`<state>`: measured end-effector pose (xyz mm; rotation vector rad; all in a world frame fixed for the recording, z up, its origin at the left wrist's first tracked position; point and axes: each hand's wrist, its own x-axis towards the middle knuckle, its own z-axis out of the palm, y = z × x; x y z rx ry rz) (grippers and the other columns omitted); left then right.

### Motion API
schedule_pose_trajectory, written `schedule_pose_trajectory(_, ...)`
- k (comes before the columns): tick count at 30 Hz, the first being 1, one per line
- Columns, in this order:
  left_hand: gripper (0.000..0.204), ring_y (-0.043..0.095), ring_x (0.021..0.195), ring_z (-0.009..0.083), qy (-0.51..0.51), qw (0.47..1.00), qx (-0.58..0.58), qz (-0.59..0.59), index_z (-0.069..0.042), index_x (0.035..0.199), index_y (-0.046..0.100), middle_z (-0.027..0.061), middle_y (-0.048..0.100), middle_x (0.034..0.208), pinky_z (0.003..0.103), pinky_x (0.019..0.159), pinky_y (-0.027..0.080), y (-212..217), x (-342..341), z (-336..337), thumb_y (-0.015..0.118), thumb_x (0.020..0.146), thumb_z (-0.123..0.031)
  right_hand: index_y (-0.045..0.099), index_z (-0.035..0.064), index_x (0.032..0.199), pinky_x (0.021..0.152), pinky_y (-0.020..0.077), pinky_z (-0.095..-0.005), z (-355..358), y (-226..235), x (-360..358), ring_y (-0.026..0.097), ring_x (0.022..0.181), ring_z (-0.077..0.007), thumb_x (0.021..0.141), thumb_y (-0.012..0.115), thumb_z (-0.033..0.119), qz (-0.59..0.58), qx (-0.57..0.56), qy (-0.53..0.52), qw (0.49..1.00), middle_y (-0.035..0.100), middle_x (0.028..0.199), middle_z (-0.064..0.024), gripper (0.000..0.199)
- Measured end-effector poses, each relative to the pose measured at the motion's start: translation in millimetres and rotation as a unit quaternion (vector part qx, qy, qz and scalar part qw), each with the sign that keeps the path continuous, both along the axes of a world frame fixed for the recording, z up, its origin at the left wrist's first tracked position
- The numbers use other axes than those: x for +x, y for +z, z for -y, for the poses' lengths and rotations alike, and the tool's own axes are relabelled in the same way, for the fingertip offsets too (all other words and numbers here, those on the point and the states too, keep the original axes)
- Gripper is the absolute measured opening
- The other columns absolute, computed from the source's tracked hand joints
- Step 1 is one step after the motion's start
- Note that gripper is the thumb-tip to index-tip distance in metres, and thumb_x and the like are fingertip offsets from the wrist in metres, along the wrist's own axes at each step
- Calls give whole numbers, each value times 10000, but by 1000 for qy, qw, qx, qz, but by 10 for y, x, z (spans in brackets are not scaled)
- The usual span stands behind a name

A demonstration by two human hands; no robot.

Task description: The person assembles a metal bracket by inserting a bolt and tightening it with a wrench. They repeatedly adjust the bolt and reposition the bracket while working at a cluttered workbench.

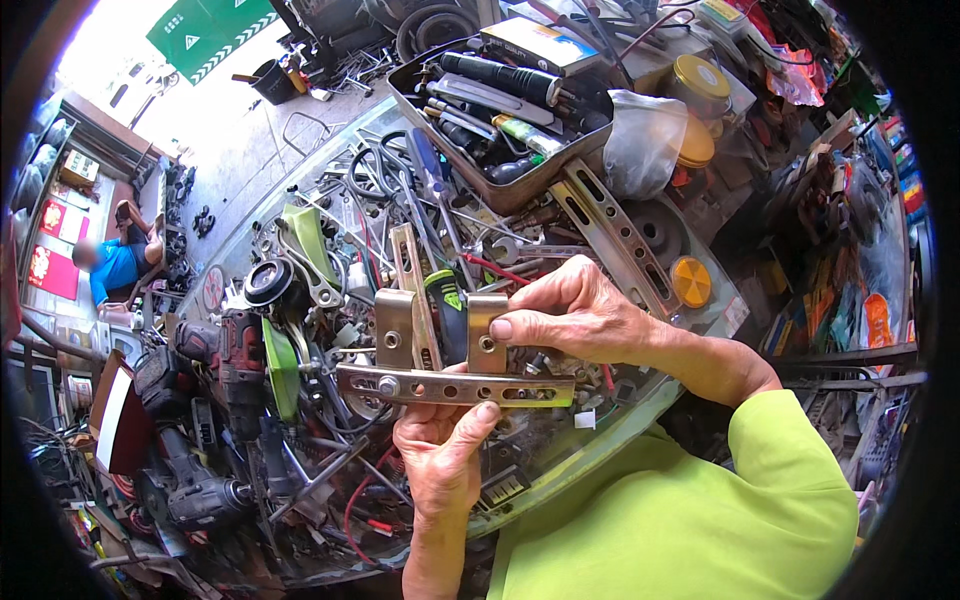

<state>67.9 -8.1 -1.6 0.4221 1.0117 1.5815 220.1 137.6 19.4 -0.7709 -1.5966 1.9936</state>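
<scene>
Lettering runs along the dark side of a white-and-blue box at the top, the boldest print in view; the green sign beyond bears white triangles, a striped band and characters too small to make out. Red posters at far left carry gold designs whose writing, if any, is unclear, and a round sticker near the table's left edge is just as hard to read. Above the cluttered table, near its front edge, the left hand is clamped on a slotted metal bar, thumb against the lower front edge, fingers mostly hidden behind it. The right hand pinches the right upright plate, its thumb on the front face near the top; the fingertips behind are out of sight. The left upright plate stands apart from both hands, behind the bar's left part, where a bolt shows; how the plates meet the bar cannot be told. The lower edge cuts off the left forearm, dark surrounds swallow the picture's corners, and goods on the right are too jumbled to name.
</scene>
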Motion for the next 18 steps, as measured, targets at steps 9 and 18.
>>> schedule_pose_trajectory(9, 434, 650, 969, 183, 3, 1000, -10, 0, 36, 1189, 586, 120, 683, 1059, 331, 910, 496, 2, 1, 5, 713, 775, 64, 736, 3, 960, 575, 441, -209, 10, -35, 5, 504, 691, -2, 900, 690, 186, 11, 20, 13, 1000, 657, 758, 44, 199)
schedule_pose_trajectory(18, 433, 655, 964, 181, 7, 1000, -4, 0, 32, 1187, 595, 116, 686, 1050, 319, 889, 515, -6, 3, 10, 714, 773, 67, 719, 3, 1040, 604, 461, -204, 63, -93, -31, 521, 724, -6, 907, 680, 169, -35, 39, -11, 999, 682, 821, 28, 216)
